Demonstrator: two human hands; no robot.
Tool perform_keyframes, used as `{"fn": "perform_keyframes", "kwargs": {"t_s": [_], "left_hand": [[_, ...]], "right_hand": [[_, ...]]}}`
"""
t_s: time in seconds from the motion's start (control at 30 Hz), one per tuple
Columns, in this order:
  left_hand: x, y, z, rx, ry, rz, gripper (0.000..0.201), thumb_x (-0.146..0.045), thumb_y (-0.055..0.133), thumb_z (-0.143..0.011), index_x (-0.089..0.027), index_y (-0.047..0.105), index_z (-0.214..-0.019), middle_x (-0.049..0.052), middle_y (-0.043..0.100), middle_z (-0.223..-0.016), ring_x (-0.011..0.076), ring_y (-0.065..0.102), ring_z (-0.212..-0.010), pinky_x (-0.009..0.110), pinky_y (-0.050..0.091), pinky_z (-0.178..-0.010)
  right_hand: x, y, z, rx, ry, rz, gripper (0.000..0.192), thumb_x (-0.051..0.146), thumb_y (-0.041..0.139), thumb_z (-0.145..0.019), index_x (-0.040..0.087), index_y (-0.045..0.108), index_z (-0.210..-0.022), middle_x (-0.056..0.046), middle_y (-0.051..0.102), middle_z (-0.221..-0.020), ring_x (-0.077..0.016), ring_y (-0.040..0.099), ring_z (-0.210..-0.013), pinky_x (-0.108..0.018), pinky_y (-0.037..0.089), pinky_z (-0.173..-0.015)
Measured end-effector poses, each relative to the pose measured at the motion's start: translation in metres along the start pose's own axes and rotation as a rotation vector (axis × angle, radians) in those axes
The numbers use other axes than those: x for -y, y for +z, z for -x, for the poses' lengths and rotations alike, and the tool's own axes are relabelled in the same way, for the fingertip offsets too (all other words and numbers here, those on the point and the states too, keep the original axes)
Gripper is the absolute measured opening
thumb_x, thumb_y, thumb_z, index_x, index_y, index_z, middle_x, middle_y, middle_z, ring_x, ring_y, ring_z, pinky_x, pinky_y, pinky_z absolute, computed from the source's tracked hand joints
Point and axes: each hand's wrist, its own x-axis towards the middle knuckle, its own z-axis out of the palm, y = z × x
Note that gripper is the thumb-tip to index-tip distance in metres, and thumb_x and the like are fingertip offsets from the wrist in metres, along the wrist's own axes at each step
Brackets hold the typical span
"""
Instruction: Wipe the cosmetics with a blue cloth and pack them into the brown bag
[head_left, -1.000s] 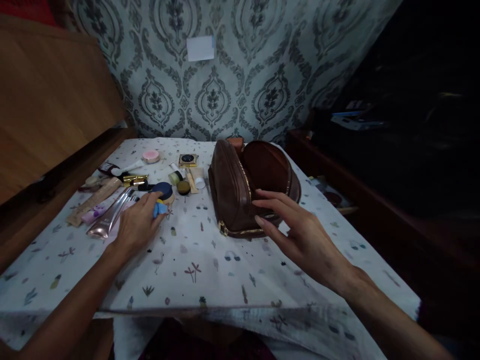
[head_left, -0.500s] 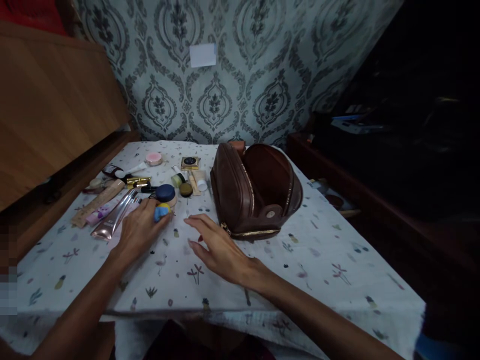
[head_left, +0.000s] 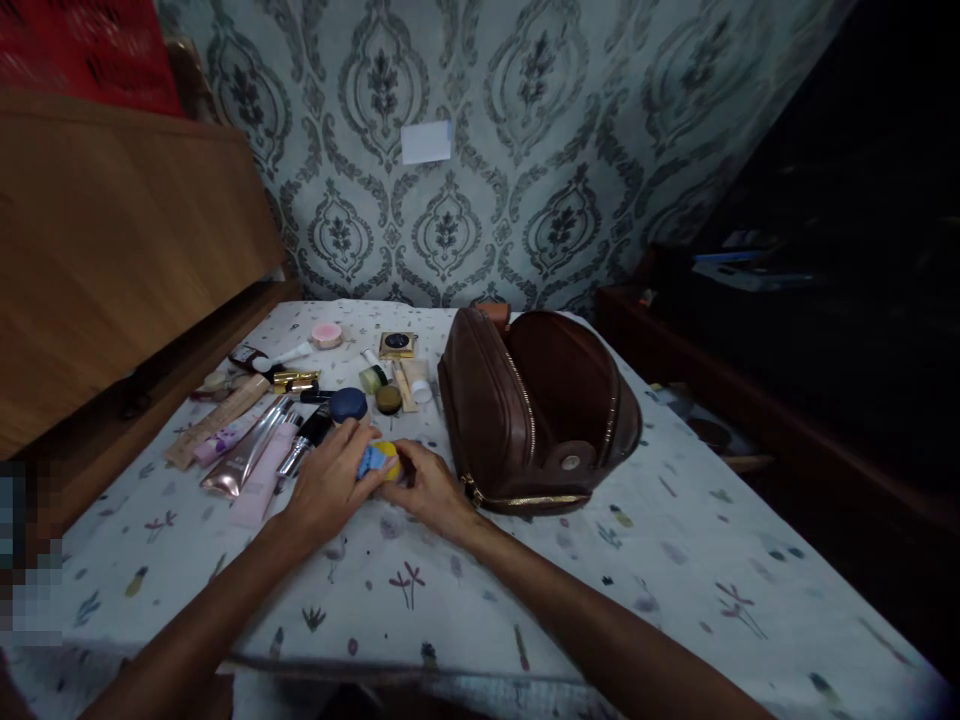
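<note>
Your left hand [head_left: 330, 490] and right hand [head_left: 427, 485] met on the tablecloth [head_left: 600, 560], both closed around a small blue-and-yellow item [head_left: 379, 462], just beside the open brown pouch [head_left: 536, 410], scattered cosmetics [head_left: 300, 400] behind.

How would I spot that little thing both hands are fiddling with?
Start at the open brown bag on the patterned tablecloth. Just left of its zip, the left hand and right hand meet around a small blue-and-yellow item. It is the only bright two-coloured piece among the cosmetics.
</note>
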Motion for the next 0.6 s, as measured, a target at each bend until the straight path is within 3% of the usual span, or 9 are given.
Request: {"fn": "perform_keyframes", "kwargs": {"t_s": [0.07,0.17,0.23,0.33,0.43,0.6], "left_hand": [[-0.004,0.001,-0.002,-0.033,0.123,-0.104,0.03,-0.037,0.043,-0.1,-0.018,0.059,-0.117,0.01,0.062,-0.108,0.0267,0.061,-0.101,0.038,0.051,-0.08],[-0.013,0.004,-0.01,0.019,0.316,-0.179,0.034,-0.037,0.041,-0.101,-0.017,0.058,-0.122,0.011,0.063,-0.107,0.0283,0.059,-0.103,0.041,0.051,-0.084],[-0.015,0.005,-0.017,0.074,0.327,-0.121,0.037,-0.036,0.037,-0.102,-0.017,0.054,-0.129,0.011,0.064,-0.108,0.0285,0.058,-0.106,0.043,0.05,-0.089],[-0.011,0.006,-0.027,0.155,0.181,0.135,0.038,-0.036,0.031,-0.103,-0.017,0.051,-0.129,0.011,0.065,-0.116,0.0268,0.059,-0.111,0.043,0.047,-0.096],[-0.003,0.01,-0.034,0.202,0.011,0.483,0.032,-0.041,0.034,-0.102,-0.019,0.053,-0.115,0.007,0.066,-0.11,0.0225,0.061,-0.106,0.036,0.047,-0.094],[-0.001,0.026,-0.028,0.046,-0.204,0.905,0.038,-0.052,0.035,-0.099,-0.02,0.053,-0.088,0.002,0.06,-0.088,0.0177,0.059,-0.089,0.029,0.047,-0.083]], "right_hand": [[-0.005,0.003,0.0,-0.036,-0.027,-0.003,0.032,0.021,0.071,-0.071,0.015,0.063,-0.101,-0.005,0.064,-0.096,-0.02,0.059,-0.09,-0.032,0.047,-0.082],[-0.01,0.006,0.002,-0.056,-0.087,-0.056,0.038,0.017,0.07,-0.067,0.016,0.062,-0.104,-0.006,0.065,-0.103,-0.0225,0.06,-0.096,-0.035,0.047,-0.086],[-0.013,0.006,0.003,-0.071,-0.082,-0.063,0.035,0.018,0.069,-0.067,0.016,0.062,-0.101,-0.006,0.064,-0.102,-0.0222,0.06,-0.093,-0.034,0.048,-0.082],[-0.015,0.002,0.005,-0.085,-0.065,0.016,0.024,0.021,0.071,-0.069,0.015,0.063,-0.092,-0.007,0.062,-0.094,-0.0217,0.058,-0.087,-0.034,0.047,-0.079],[-0.016,-0.001,0.006,-0.074,-0.08,0.017,0.03,0.023,0.075,-0.07,0.016,0.067,-0.098,-0.006,0.061,-0.092,-0.0215,0.057,-0.089,-0.034,0.046,-0.08],[-0.016,-0.002,0.004,-0.067,-0.049,-0.193,0.039,0.03,0.079,-0.068,0.017,0.068,-0.103,-0.007,0.064,-0.098,-0.0221,0.058,-0.093,-0.033,0.048,-0.083]]}}
